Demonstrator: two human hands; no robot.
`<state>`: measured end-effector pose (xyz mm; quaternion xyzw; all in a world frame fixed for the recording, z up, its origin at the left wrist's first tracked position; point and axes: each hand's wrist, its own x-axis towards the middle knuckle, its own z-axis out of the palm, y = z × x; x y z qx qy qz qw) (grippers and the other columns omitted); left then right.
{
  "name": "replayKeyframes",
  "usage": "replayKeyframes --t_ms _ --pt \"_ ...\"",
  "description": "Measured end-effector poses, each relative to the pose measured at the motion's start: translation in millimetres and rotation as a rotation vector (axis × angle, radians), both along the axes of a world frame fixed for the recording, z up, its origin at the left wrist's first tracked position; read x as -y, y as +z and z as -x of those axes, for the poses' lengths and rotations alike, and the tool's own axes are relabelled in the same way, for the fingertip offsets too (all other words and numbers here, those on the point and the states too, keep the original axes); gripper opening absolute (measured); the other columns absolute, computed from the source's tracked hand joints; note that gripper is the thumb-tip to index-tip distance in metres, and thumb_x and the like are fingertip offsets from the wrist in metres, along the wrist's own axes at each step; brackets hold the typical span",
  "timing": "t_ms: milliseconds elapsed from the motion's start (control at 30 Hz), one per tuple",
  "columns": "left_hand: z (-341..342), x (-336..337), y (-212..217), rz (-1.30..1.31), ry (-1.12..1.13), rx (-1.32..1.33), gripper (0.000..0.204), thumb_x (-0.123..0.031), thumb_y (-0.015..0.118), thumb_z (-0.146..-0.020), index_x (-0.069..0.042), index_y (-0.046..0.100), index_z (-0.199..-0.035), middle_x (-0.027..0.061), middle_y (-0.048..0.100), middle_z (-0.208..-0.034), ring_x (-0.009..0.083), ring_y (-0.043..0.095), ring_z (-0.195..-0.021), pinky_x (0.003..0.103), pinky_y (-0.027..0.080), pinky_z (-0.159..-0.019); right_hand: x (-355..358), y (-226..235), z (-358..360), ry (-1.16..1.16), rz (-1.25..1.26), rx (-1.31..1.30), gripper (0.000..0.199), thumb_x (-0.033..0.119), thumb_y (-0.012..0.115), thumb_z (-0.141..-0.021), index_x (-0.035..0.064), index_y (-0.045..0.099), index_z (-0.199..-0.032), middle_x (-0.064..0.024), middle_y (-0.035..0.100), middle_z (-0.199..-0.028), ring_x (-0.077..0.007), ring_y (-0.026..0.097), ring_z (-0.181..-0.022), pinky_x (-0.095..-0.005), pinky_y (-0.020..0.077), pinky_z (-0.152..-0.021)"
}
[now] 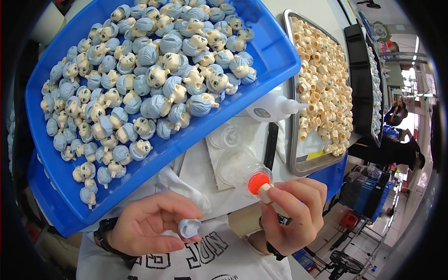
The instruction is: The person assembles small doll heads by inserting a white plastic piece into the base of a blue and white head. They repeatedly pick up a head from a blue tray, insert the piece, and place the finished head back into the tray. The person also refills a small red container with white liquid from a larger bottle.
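Note:
Held in the fingers of my left hand (pixel 149 223) is a light-blue doll hair piece (pixel 190 227), its hollow side showing. My right hand (pixel 298 211) pinches a small cream doll face piece (pixel 265 192) between thumb and fingertips. That piece is at the edge of a bright red-orange round pad (pixel 257 182) in a clear dish; whether they touch I cannot tell. Just behind the dish lie clear round containers (pixel 233 166) on a pale sheet. Beyond my left hand, a large blue bin (pixel 273 53) holds many small doll heads (pixel 156 76) with blue hair.
A metal tray (pixel 293 149) of hollow cream pieces (pixel 322 84) lies at the right, with a black tray (pixel 358 65) past it. A white squeeze bottle (pixel 273 108) leans between bin and tray. White cloth (pixel 182 189) rests near the bin. People and a fan (pixel 344 263) show farther right.

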<state>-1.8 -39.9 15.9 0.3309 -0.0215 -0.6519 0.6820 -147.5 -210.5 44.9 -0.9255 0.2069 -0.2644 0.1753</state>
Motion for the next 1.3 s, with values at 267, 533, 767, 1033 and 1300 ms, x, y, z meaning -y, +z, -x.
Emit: replayKeyframes --t_ms 267,533,767,1033,1300 --pt "-1.5 -10.2 -13.5 0.11 -0.083 0.007 0.04 0.01 0.058 -0.074 0.006 0.042 -0.111 0.014 0.052 -0.104 0.0186 0.055 -0.094 0.031 0.046 -0.08 -9.3 -5.5 3.0 0.023 -0.092 0.117 0.03 0.001 0.069 -0.052 0.0069 0.062 -0.081 -0.0058 0.059 -0.076 -0.0199 0.051 -0.066 -0.0267 0.0408 -0.054" --pt "-5.5 -8.2 -8.1 0.069 -0.201 0.049 0.035 0.006 0.059 -0.076 0.006 0.046 -0.109 0.0122 0.056 -0.102 0.0149 0.056 -0.093 0.028 0.045 -0.081 -38.5 -13.5 -10.5 0.338 -0.268 0.282 0.017 0.01 0.069 -0.059 0.0085 0.062 -0.075 -0.003 0.058 -0.069 -0.0149 0.049 -0.055 -0.0234 0.0401 -0.05" --pt "-6.8 -8.9 -7.9 0.044 -0.231 0.099 0.034 0.005 0.061 -0.076 0.006 0.048 -0.108 0.0116 0.057 -0.098 0.0141 0.058 -0.087 0.026 0.047 -0.078 -43.8 -7.2 -15.6 0.3 -0.341 0.131 0.019 0.009 0.07 -0.057 0.005 0.065 -0.075 -0.0047 0.06 -0.069 -0.0167 0.053 -0.058 -0.0231 0.0415 -0.048" --pt "-5.4 -7.4 -8.4 0.087 -0.255 0.117 0.032 0.005 0.064 -0.072 0.007 0.049 -0.101 0.0166 0.056 -0.098 0.0174 0.057 -0.088 0.028 0.046 -0.076 -42.6 -5.7 -8.7 0.322 -0.364 0.103 0.023 0.006 0.07 -0.055 0.0032 0.065 -0.077 -0.0057 0.059 -0.07 -0.0169 0.053 -0.059 -0.0232 0.0428 -0.049" --pt "-6.7 -5.2 -4.3 -0.006 -0.285 0.097 0.033 0.004 0.063 -0.074 0.007 0.047 -0.102 0.0177 0.057 -0.099 0.018 0.057 -0.089 0.029 0.046 -0.075 -44.6 -13.8 -10.8 0.351 -0.254 0.132 0.028 0.017 0.073 -0.055 0.0038 0.065 -0.079 -0.0043 0.057 -0.069 -0.018 0.052 -0.063 -0.0232 0.0427 -0.051"
